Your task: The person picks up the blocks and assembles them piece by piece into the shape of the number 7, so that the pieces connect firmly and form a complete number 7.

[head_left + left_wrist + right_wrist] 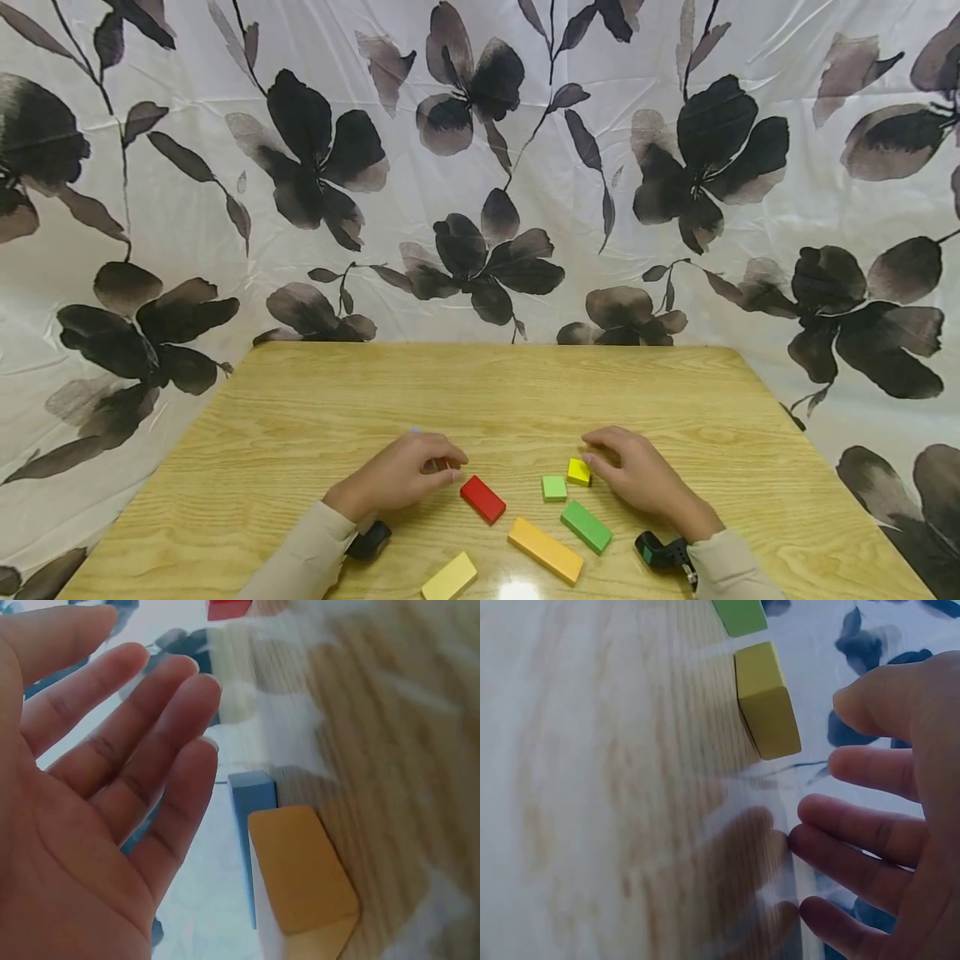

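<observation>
My left hand (401, 472) hovers low over the table, fingers loosely bent and nothing held. Just right of its fingertips lies a red rectangular block (483, 499). The left wrist view has an orange block (304, 870) and a blue block (253, 793) beside that hand; from the head, only a bit of blue shows past the knuckles. My right hand (648, 473) also holds nothing, its thumb near a yellow cube (578, 472). In the right wrist view, the fingers (862, 829) are spread apart from the yellow cube (769, 705). Left of that cube sits a light green cube (554, 488).
Between the forearms lie a green block (587, 527), a long yellow-orange block (545, 550) and a pale yellow block (450, 577) near the front. The wood-grain table (495, 383) ends at a floral cloth (480, 183) behind it. Each wrist wears a black device.
</observation>
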A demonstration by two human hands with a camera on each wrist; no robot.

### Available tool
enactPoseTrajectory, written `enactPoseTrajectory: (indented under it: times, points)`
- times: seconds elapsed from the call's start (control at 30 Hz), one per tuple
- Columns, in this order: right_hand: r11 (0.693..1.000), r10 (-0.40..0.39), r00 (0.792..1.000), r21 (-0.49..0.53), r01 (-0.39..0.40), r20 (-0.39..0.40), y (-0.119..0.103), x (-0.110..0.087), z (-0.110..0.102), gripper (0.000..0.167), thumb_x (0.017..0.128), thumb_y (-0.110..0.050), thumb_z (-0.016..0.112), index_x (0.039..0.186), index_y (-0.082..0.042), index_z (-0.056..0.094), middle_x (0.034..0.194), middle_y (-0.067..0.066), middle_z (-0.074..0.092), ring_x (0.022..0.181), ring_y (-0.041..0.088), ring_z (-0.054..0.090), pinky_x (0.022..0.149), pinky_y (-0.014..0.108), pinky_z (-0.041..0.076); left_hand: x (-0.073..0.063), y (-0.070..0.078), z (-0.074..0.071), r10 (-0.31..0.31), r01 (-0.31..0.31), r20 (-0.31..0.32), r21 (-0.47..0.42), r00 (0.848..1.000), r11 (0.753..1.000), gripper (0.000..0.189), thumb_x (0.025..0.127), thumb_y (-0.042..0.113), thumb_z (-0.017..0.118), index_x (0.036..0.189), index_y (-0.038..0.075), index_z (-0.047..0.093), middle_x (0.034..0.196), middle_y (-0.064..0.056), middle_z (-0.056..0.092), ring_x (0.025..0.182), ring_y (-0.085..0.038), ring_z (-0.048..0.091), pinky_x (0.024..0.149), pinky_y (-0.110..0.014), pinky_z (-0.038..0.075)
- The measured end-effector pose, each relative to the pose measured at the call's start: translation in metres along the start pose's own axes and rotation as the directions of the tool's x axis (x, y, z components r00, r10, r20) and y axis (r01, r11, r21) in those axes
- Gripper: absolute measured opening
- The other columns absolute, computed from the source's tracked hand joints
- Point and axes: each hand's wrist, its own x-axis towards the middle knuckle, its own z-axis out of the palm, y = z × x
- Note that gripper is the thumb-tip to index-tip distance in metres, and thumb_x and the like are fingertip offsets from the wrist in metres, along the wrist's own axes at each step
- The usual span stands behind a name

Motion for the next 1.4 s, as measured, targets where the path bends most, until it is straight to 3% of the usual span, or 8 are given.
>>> enactPoseTrajectory:
  times: [0.2, 0.37, 0.67, 0.83, 1.13, 1.4]
  points:
    - [1.000, -0.010, 1.000, -0.018, 0.010, 0.008, -0.002, -0.001, 0.002, 0.035, 0.099, -0.030, 0.066, 0.128, -0.010, 0.068, 0.128, 0.004, 0.064, 0.124, 0.030, 0.057, 0.104, 0.053, 0.043, -0.007, 0.002, 0.003, 0.009, -0.004, 0.062, -0.075, 0.998, 0.997, 0.020, 0.099, 0.028, 0.066, 0.114, 0.016, 0.074, 0.101, 0.014, 0.066, 0.083, -0.003, 0.059, 0.074, -0.025, 0.053]
    - [0.999, -0.018, 1.000, -0.032, 0.018, 0.013, -0.002, 0.000, 0.003, 0.035, 0.099, -0.030, 0.066, 0.127, -0.010, 0.068, 0.127, 0.003, 0.065, 0.123, 0.030, 0.057, 0.104, 0.054, 0.042, -0.013, 0.008, 0.006, -0.007, 0.027, 0.134, -0.146, 0.991, 0.989, 0.018, 0.099, 0.029, 0.067, 0.113, 0.021, 0.074, 0.102, 0.012, 0.066, 0.087, -0.004, 0.059, 0.077, -0.025, 0.052]
    - [0.999, -0.019, 1.000, -0.030, 0.020, 0.020, 0.000, 0.000, 0.005, 0.036, 0.098, -0.031, 0.066, 0.128, -0.011, 0.068, 0.128, 0.002, 0.064, 0.124, 0.029, 0.056, 0.104, 0.053, 0.042, -0.015, 0.013, 0.014, 0.037, 0.046, 0.248, -0.319, 0.968, 0.947, 0.015, 0.096, 0.019, 0.070, 0.110, 0.014, 0.074, 0.100, 0.004, 0.070, 0.086, -0.006, 0.064, 0.079, -0.027, 0.055]
    - [0.999, -0.028, 0.999, -0.026, 0.029, 0.016, 0.000, 0.000, 0.004, 0.037, 0.099, -0.034, 0.066, 0.129, -0.012, 0.068, 0.128, 0.001, 0.064, 0.124, 0.028, 0.056, 0.104, 0.053, 0.042, -0.016, 0.016, 0.019, 0.064, 0.053, 0.299, -0.368, 0.952, 0.928, 0.017, 0.094, 0.017, 0.072, 0.110, 0.012, 0.074, 0.101, 0.003, 0.071, 0.088, -0.006, 0.065, 0.080, -0.026, 0.054]
    - [0.999, -0.044, 0.999, -0.014, 0.045, 0.023, -0.004, -0.001, 0.006, 0.036, 0.098, -0.035, 0.066, 0.128, -0.013, 0.068, 0.129, 0.000, 0.064, 0.124, 0.027, 0.056, 0.104, 0.052, 0.042, -0.018, 0.025, 0.020, 0.055, 0.090, 0.366, -0.370, 0.929, 0.925, 0.020, 0.090, 0.024, 0.078, 0.108, 0.015, 0.074, 0.101, 0.007, 0.068, 0.087, -0.004, 0.061, 0.079, -0.025, 0.053]
    - [0.999, -0.038, 0.999, 0.004, 0.038, 0.016, -0.005, -0.002, 0.008, 0.035, 0.098, -0.034, 0.066, 0.127, -0.015, 0.069, 0.126, -0.004, 0.064, 0.122, 0.024, 0.058, 0.103, 0.051, 0.043, -0.019, 0.027, 0.021, 0.128, -0.016, 0.394, -0.274, 0.910, 0.962, 0.028, 0.085, 0.032, 0.082, 0.110, 0.022, 0.075, 0.098, 0.017, 0.063, 0.088, -0.001, 0.056, 0.077, -0.021, 0.050]
